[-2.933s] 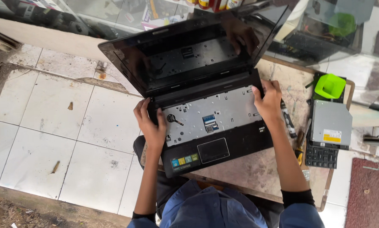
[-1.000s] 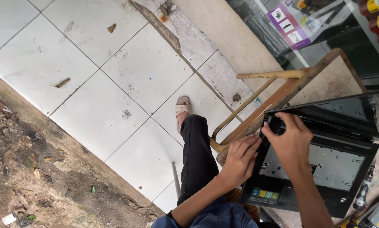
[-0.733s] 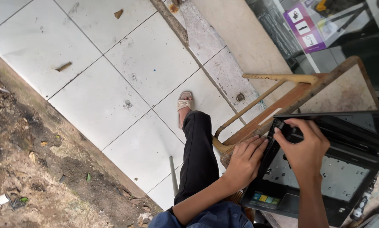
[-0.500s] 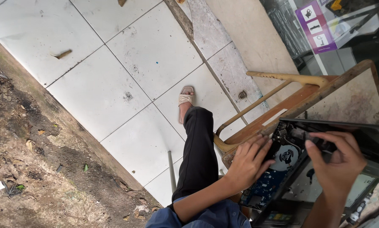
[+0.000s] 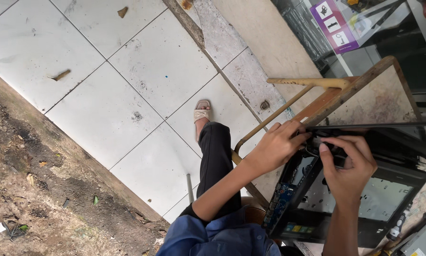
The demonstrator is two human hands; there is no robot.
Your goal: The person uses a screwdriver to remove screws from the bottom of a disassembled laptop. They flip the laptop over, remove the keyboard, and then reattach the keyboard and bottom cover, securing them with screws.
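- Laptop: black, opened up, on wooden tabletop, at 3 o'clock.
- Left hand: grip closed on laptop's lifted edge.
- Right hand: fingers pinching a small part by the hinge.
- Step, as judged: freeing an internal piece; careful, steady pull needed.

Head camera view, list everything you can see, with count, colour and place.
Laptop: one, black, open and part dismantled, on the table.
Table: one, wooden, worn top, right.
Circuit board: one, blue, at the laptop's left edge.
Floor tiles: many, white, left and centre.
Soil strip: one, dark, lower left.
Sticker: one, purple, on the glass at top right.
Sandal: one, beige, on the foot.
Trouser leg: black, centre.
Shirt: blue, bottom.
Left hand: on the laptop's hinge corner.
Right hand: pinching at the hinge.
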